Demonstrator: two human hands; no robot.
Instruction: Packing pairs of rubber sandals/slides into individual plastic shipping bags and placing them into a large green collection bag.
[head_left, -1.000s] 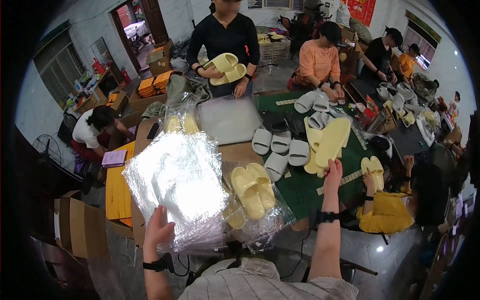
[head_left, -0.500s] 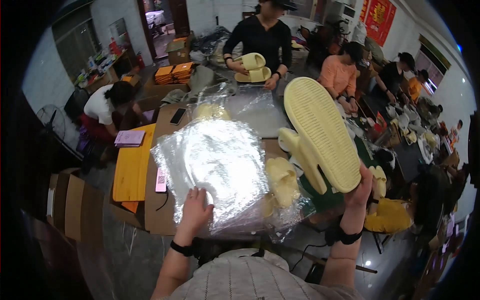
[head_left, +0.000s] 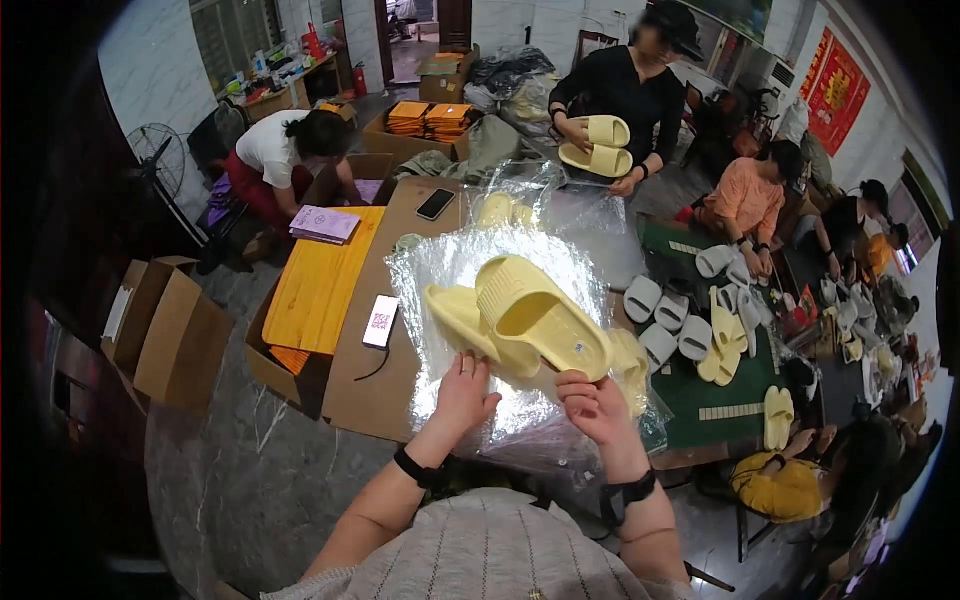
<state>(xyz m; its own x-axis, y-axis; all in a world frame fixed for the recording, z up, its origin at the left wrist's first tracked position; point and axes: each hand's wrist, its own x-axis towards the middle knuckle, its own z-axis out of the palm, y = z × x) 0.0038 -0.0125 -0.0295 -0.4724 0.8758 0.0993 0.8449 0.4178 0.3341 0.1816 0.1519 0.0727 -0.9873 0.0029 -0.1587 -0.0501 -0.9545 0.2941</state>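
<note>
My right hand (head_left: pixel 597 405) pinches the heel end of a pale yellow slipper (head_left: pixel 540 315), which is tilted with its strap away from me. A second yellow slipper (head_left: pixel 455 310) lies against its left side, partly covered by it. Both are over a stack of shiny clear plastic bags (head_left: pixel 450 260). My left hand (head_left: pixel 465 395) rests on the bags with fingers stretched out, beside the second slipper's lower edge; whether the fingertips touch it I cannot tell. Another yellow slipper (head_left: pixel 630 370) shows just right of the held one, partly hidden.
A phone with a lit screen (head_left: pixel 380 322) and a black phone (head_left: pixel 435 204) lie on the cardboard (head_left: pixel 375 390). Orange packs (head_left: pixel 325 280) fill a box at left. Grey and yellow slippers (head_left: pixel 658 345) sit on a green mat (head_left: pixel 690 425). Across the table a person (head_left: pixel 630 110) holds yellow slippers.
My right hand has brought the yellow slippers from the right onto the bags; the held slipper's sole no longer faces me. The view has shifted, and my left hand stays on the bags.
</note>
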